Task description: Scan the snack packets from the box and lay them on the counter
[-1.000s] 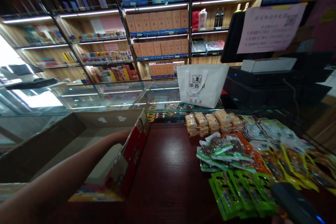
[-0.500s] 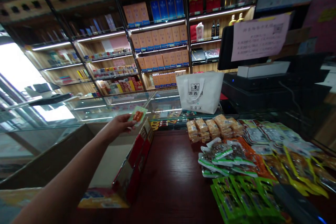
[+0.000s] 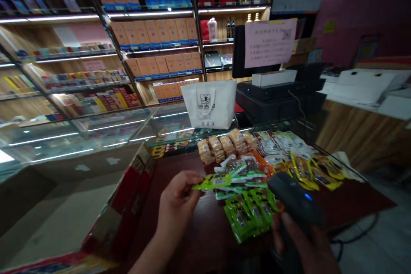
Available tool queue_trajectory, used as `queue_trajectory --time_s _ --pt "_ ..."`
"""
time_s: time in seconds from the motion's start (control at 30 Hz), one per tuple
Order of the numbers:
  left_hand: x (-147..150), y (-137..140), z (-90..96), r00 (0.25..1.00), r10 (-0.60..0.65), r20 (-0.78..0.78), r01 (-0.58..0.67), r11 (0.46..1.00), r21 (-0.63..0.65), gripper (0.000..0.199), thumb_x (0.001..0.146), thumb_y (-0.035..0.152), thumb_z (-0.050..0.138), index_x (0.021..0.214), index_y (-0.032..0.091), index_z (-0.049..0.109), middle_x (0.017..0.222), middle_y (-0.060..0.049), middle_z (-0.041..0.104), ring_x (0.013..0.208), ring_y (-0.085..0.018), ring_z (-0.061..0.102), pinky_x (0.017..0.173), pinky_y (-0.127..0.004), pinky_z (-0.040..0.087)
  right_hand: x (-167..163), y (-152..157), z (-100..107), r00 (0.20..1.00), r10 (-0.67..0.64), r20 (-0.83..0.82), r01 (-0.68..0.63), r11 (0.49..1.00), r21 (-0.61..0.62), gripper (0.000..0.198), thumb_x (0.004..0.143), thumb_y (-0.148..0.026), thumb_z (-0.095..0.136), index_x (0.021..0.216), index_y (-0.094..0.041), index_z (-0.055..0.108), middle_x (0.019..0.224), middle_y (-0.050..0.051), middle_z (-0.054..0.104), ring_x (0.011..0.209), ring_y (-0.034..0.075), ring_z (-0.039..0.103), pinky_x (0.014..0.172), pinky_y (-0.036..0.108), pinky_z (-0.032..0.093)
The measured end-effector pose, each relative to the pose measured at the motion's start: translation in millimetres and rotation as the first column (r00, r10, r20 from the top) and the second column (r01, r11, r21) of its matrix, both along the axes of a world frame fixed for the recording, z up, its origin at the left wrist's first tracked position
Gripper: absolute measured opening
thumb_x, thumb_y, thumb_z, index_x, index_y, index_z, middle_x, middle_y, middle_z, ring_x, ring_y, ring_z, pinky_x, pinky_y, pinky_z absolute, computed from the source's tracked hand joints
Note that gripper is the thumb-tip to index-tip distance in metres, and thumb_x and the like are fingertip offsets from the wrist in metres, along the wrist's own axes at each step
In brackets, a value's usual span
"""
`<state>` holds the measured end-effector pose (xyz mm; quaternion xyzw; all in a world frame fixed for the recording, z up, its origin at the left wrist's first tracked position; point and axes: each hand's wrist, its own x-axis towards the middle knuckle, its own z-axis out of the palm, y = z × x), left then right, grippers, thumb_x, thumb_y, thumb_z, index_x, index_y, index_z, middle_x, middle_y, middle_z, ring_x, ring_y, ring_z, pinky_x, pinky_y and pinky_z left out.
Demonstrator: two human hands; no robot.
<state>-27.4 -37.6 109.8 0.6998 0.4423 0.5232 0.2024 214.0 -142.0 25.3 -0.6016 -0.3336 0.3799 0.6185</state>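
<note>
My left hand (image 3: 180, 199) pinches a small green snack packet (image 3: 213, 182) between thumb and fingers, tilted so that its face shows only at a slant. The packet hovers above the dark red counter (image 3: 157, 192), by the vacuum-sealed packs with green and white edges (image 3: 237, 167). On the lower right, my right hand (image 3: 303, 244) is wrapped round the handle of a black barcode scanner (image 3: 292, 197), whose blue light glows. Bright green packets (image 3: 250, 214) lie in an overlapping row just left of the scanner.
An open cardboard box (image 3: 125, 197) stands on the left. Wrapped tan blocks (image 3: 224, 145), yellow-edged packs (image 3: 305, 169) and silver packs (image 3: 279, 141) cover the counter's back and right. Behind are a white bag (image 3: 210, 107), a glass display case (image 3: 112, 130) and a monitor (image 3: 239, 51).
My left hand has moved right, from over the box to over the counter, carrying the packet. My right hand has come into view on the scanner. The view has turned right.
</note>
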Motion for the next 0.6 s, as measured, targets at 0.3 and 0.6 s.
queue_trajectory --time_s 0.3,0.6 --pt "54 -34 -42.0 0.987 -0.118 -0.109 0.144 0.950 0.278 0.015 0.082 0.014 0.066 0.083 0.026 0.076 0.096 -0.004 0.080 0.081 -0.018 0.075 0.075 -0.027 0.061 -10 13 15 0.981 0.032 -0.192 -0.034 0.999 -0.010 0.044 0.071 -0.050 0.085 0.094 -0.017 0.067 0.050 -0.005 0.064 0.048 0.015 0.056 0.052 0.026 0.045" --pt "72 -38 -42.0 0.803 0.024 0.596 0.399 0.721 -0.567 0.048 0.071 0.051 0.081 0.108 0.023 0.070 0.111 -0.012 0.076 0.096 -0.028 0.074 0.080 -0.037 0.061 2 11 5 0.991 -0.047 -0.124 0.047 0.999 -0.007 0.030 0.072 -0.045 0.082 0.079 -0.020 0.067 0.051 -0.004 0.063 0.051 0.017 0.057 0.055 0.029 0.047"
